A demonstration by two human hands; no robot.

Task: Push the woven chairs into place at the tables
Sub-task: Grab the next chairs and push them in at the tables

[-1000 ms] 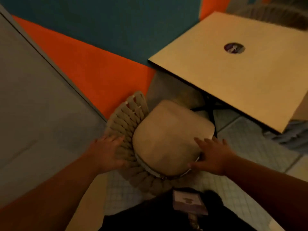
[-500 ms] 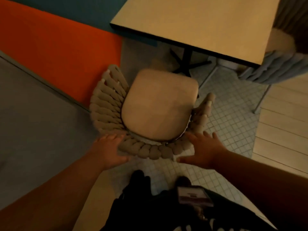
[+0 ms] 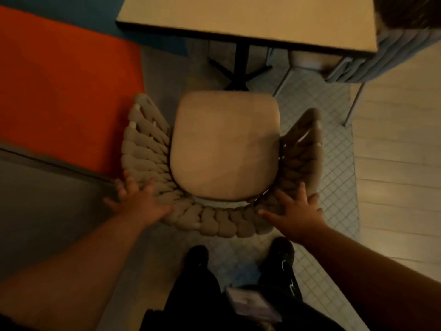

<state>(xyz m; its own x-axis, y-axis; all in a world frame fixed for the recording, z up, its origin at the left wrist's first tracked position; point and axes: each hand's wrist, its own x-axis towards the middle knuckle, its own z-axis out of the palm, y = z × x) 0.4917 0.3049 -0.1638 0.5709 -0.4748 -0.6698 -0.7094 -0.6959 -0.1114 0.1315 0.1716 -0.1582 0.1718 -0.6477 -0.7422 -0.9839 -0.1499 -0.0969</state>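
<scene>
Both flat, left hand point(image 3: 138, 204) & right hand point(image 3: 294, 211) fingers spread, palms on woven chair point(image 3: 222, 149) backrest, table point(image 3: 248, 20) ahead

Dim, warm light falls around me. Small grey floor tiles point(image 3: 334, 163) run under my feet, pale planks point(image 3: 396, 163) at right. An orange wall panel point(image 3: 66, 91) fills the upper left, teal point(image 3: 71, 8) above it, a grey surface point(image 3: 47, 211) below.

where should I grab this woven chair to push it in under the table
Take the woven chair by its curved backrest rim, from behind, left hand and right hand on either rear corner. The seat already faces the table, so an even push probably runs it straight in.
</scene>
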